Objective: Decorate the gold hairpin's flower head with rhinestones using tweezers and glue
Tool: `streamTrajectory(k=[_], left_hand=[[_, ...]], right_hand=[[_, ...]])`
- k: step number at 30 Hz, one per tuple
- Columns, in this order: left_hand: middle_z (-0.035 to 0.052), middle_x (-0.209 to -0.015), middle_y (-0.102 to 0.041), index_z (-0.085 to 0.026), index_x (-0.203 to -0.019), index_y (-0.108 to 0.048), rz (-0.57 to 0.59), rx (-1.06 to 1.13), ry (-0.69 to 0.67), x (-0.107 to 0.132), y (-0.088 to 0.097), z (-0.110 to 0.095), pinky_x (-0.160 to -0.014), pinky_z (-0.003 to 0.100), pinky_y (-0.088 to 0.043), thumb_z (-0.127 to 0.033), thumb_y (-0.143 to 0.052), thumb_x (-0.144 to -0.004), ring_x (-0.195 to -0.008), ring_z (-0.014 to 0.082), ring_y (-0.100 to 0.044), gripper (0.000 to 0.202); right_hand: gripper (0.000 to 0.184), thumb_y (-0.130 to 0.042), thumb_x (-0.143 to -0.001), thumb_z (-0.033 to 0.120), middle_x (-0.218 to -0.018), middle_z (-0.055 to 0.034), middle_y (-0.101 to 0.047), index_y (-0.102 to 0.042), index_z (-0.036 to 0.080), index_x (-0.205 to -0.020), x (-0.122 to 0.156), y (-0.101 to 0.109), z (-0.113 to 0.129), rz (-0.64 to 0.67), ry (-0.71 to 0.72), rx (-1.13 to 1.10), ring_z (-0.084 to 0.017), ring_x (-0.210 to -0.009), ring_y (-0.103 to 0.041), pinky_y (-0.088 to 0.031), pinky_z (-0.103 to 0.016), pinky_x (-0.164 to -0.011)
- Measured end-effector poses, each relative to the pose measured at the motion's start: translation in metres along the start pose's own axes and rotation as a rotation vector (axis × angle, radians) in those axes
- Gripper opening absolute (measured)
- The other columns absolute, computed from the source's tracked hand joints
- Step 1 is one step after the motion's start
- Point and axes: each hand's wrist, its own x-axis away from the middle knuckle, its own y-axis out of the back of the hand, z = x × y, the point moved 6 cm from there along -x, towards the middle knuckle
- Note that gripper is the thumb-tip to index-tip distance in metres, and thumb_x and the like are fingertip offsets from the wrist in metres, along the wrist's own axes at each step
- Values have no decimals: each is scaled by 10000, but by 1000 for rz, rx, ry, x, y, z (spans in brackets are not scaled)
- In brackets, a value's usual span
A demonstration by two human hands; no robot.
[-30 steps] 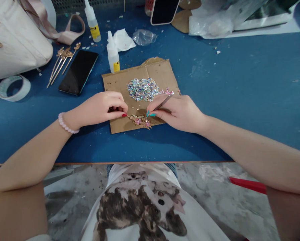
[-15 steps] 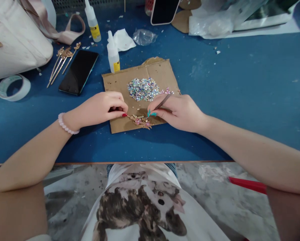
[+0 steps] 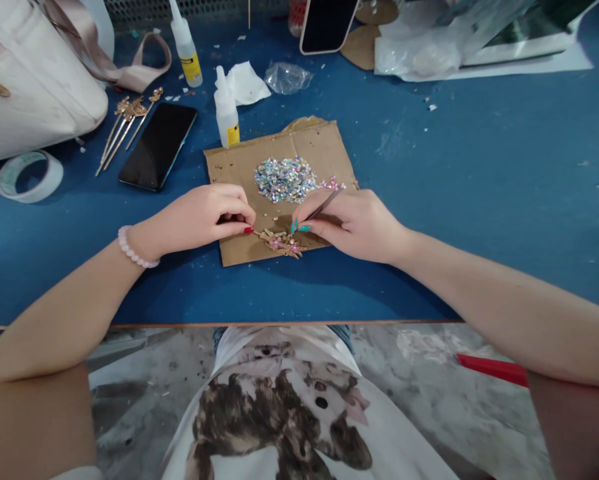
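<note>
1. The ornament (image 3: 280, 243), gold with pink flowers, lies just below the centre of the frame, on the lower part of the cardboard (image 3: 322, 143).
2. The left hand (image 3: 217, 210) has its grip pinched together on the ornament's left end.
3. The right hand (image 3: 354, 223) has its grip clamped on a slim dark tool (image 3: 324, 203), tip down at the ornament's upper right side. Whether the tip holds anything is too small to tell.
4. The step in hand looks like setting or adjusting a small piece on the ornament. The next move seems to call for a still left pinch and a light, exact touch with the tool, so that neighbouring pieces are not nudged.
5. Above the hands, at the frame's upper centre, are a heap of gems (image 3: 284, 179) and, at its right, some pink bits (image 3: 333, 183).
6. A bottle (image 3: 227, 119) stands at the cardboard's upper left corner.
7. Farther out on the blue counter (image 3: 479, 180), in the upper left, lie a phone (image 3: 158, 147) and gold pins (image 3: 124, 130).
</note>
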Motion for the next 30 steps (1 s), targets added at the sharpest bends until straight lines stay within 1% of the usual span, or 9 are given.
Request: streamTrajectory(k=[6,13,18,23,30], left_hand=[[27,-893,-633,-186,-852,-690,18,-36,39,1,0,-2,-711,252,-413,-281,-554,-929,-747,121,-565,183],[46,-935,-632,-174,-888,-693,39,-103,95,2,-2,-4,-757,281,-410,-264,-538,-941,-844,159,-579,187],[51,-948,-634,-171,-886,-682,43,-106,87,2,-2,-4,-787,292,-414,-272,-528,-954,-887,175,-582,196],[48,-950,-635,-173,-881,-678,39,-96,81,2,-3,-3,-784,293,-414,-288,-530,-957,-882,172,-580,202],[43,-931,-624,-172,-889,-679,42,-91,75,2,-3,-4,-785,278,-422,-254,-523,-950,-860,161,-578,186]], right_hand=[[167,-499,-958,197,-803,-14,-715,-645,202,-878,-2,-2,-2,17,-47,6,-140,-720,-670,-542,-266,-668],[159,-512,-958,192,-828,-18,-721,-643,192,-869,-3,-2,0,12,-18,-6,-132,-745,-670,-533,-252,-703],[161,-504,-954,183,-816,-14,-721,-645,190,-877,-2,-4,0,-2,3,-10,-126,-751,-673,-531,-244,-711],[203,-465,-965,227,-794,-20,-712,-640,191,-869,1,-7,-4,-27,-17,-13,-130,-721,-663,-536,-259,-692],[150,-505,-948,185,-846,-31,-732,-646,184,-899,1,-2,-3,-4,-38,7,-139,-775,-691,-549,-258,-703]])
